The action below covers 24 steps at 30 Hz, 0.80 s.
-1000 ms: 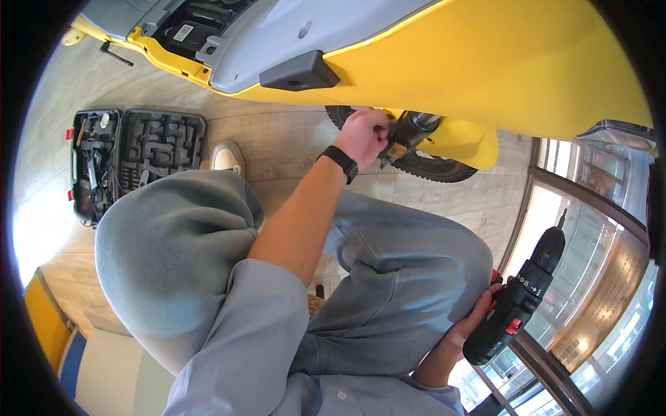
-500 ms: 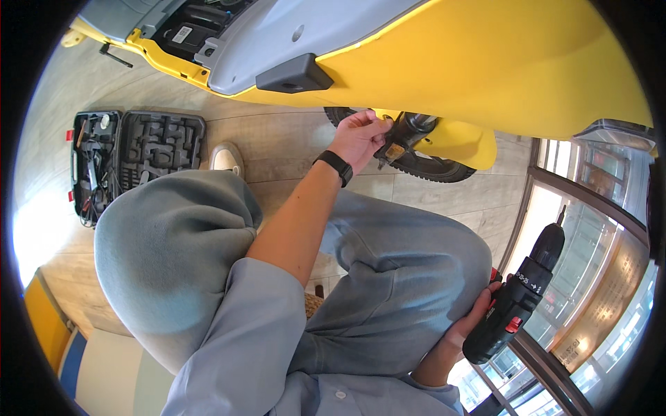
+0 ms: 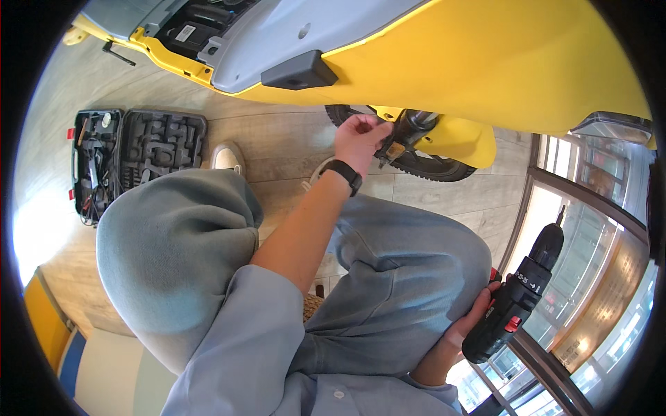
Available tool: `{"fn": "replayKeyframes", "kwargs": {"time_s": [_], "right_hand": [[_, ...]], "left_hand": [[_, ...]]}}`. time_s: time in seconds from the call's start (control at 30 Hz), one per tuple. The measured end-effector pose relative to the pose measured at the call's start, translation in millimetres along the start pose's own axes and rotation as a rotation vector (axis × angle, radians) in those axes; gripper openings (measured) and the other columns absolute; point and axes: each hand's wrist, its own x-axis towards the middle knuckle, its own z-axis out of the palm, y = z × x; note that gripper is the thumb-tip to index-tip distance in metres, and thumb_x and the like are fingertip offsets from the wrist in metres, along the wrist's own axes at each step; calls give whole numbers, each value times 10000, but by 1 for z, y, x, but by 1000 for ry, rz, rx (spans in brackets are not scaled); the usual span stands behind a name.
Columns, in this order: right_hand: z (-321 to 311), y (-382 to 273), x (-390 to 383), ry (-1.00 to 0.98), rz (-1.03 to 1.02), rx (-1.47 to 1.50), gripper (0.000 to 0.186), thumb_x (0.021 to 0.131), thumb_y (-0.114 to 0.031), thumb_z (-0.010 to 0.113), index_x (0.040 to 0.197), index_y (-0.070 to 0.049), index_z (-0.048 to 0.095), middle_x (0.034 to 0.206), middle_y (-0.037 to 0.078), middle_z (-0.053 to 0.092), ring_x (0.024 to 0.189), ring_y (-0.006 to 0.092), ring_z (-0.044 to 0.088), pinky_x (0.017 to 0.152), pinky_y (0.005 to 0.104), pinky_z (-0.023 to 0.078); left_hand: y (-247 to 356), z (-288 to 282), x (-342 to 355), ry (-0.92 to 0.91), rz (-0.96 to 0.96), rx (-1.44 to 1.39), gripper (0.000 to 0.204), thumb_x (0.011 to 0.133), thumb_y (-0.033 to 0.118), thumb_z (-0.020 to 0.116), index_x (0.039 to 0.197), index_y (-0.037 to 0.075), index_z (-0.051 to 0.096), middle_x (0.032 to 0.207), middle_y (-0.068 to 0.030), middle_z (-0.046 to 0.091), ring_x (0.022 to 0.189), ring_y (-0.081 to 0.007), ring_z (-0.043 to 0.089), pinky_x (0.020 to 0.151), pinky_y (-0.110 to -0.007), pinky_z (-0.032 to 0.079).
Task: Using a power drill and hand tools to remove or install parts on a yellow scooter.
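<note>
My left hand [image 3: 362, 141], with a black watch on the wrist, is by the front wheel [image 3: 433, 166] of a yellow scooter [image 3: 485, 62]. Its fingers are curled, thumb against the fingertips; whatever may be between them is too small to make out. Just past the fingertips are a yellow tab with a hole [image 3: 390, 112] and the black fork leg [image 3: 412, 128]. My right hand [image 3: 474, 317] grips a black cordless drill [image 3: 512, 298] with red details beside my right knee. The drill's bit points up and away, well apart from the scooter.
An opened black tool case [image 3: 164, 116] with several tools lies on the wood-look floor [image 3: 267, 139] at the left. Higher up, the scooter has an uncovered compartment [image 3: 186, 43] and a black footrest-like block [image 3: 300, 71]. Glass with dark frames [image 3: 555, 191] stands at the right.
My left hand has drawn back slightly from the scooter's fork, and the yellow tab with its hole now shows. The right hand and the drill have stayed in place.
</note>
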Motion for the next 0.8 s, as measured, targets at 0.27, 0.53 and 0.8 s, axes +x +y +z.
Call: {"fn": "replayKeyframes", "kwargs": {"time_s": [0.27, 0.53, 0.8], "right_hand": [[1, 7, -4, -47, 115, 194, 199, 906, -3, 529, 1082, 11, 620, 1094, 125, 627, 1002, 216, 596, 928, 384, 456], [-6, -4, -6, -60, 105, 84, 222, 910, -13, 536, 1118, 6, 613, 1088, 129, 629, 1002, 221, 593, 914, 378, 456], [-5, 9, -14, -35, 49, 134, 229, 910, -25, 541, 1131, 13, 588, 1071, 148, 621, 1012, 252, 581, 917, 405, 444]], "left_hand": [[-1, 22, -17, 357, 517, 532, 82, 717, 48, 740, 781, 22, 695, 684, -42, 620, 615, -149, 598, 587, -273, 484], [16, 28, -21, 353, 883, 959, 71, 673, 81, 728, 726, 42, 702, 674, -88, 632, 572, -210, 628, 557, -291, 502], [2, 25, -14, 427, 835, 962, 65, 651, 104, 702, 702, 64, 692, 698, -80, 626, 614, -243, 624, 570, -337, 498]]}}
